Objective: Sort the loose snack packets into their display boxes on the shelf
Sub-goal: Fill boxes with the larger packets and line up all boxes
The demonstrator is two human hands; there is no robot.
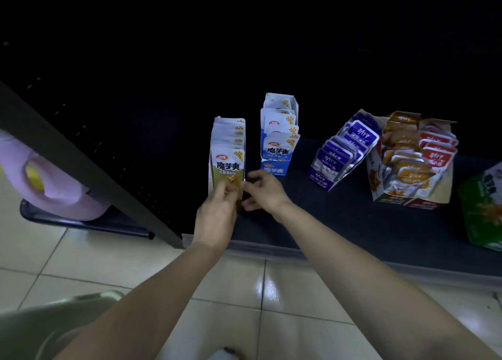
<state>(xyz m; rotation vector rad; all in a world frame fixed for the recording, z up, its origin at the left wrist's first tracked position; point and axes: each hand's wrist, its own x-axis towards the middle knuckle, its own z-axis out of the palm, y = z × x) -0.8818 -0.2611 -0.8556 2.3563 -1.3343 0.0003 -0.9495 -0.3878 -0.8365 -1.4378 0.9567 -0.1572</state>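
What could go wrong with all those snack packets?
The row of olive-green packets stands upright with the left hand gripping its front; letting go carelessly might topple the row. The purple box leans over, so a bump could spill its packets.
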